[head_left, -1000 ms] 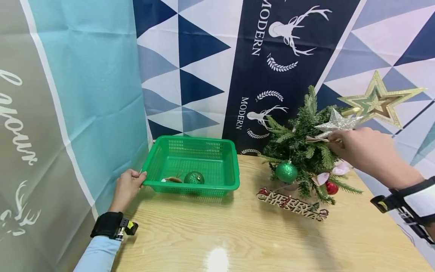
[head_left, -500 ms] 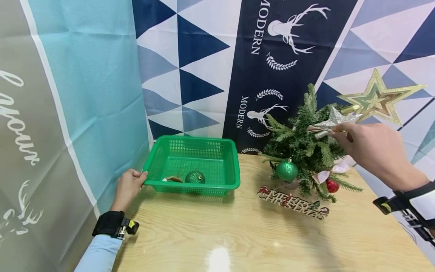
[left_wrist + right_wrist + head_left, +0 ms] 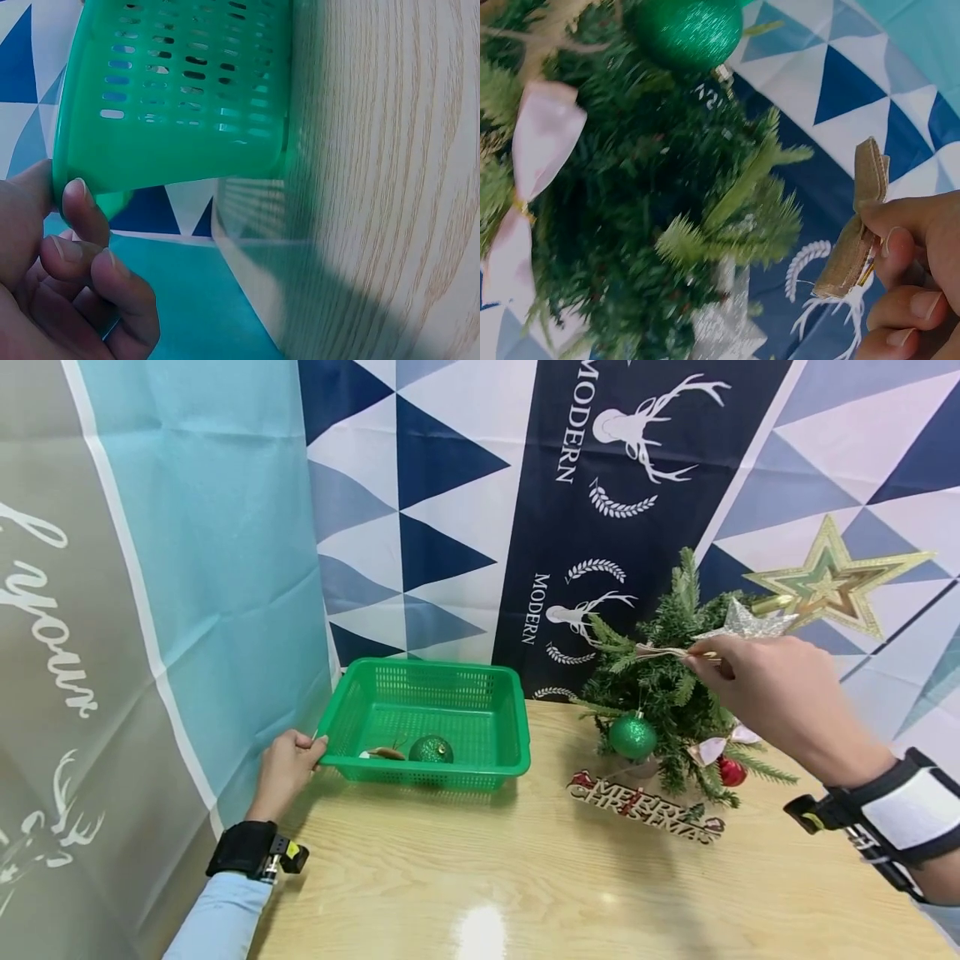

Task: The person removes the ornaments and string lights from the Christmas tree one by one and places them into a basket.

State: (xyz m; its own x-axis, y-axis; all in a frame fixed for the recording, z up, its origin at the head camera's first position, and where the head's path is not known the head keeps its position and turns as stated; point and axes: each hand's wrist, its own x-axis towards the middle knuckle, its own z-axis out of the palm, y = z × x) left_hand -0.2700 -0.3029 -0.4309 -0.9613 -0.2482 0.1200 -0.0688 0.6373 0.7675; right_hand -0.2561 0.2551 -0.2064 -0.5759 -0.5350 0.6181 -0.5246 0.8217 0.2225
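My right hand (image 3: pixel 768 693) pinches a small tan ribbon bow (image 3: pixel 855 229) with a gold tie, between thumb and forefinger. In the head view this hand overlaps the upper part of a small Christmas tree (image 3: pixel 667 685), just below a silver glitter star (image 3: pixel 742 620). My left hand (image 3: pixel 285 768) grips the left front corner of a green plastic basket (image 3: pixel 427 771), thumb and forefinger at its rim (image 3: pixel 64 142). A green glitter ball (image 3: pixel 431 749) and a brown-and-white ornament (image 3: pixel 385 752) lie inside the basket.
A large gold star (image 3: pixel 828 585) tops the tree. Lower branches carry a green ball (image 3: pixel 632 737), a pale pink bow (image 3: pixel 544 150) and a red ball (image 3: pixel 732 771). A "Merry Christmas" sign (image 3: pixel 645 810) hangs at the front over the wooden table (image 3: pixel 420 877). Patterned cloth (image 3: pixel 450 510) stands behind.
My right hand has moved left with the bow, from beside the silver star to nearer the tree's left side. My left hand stays at the basket's corner.
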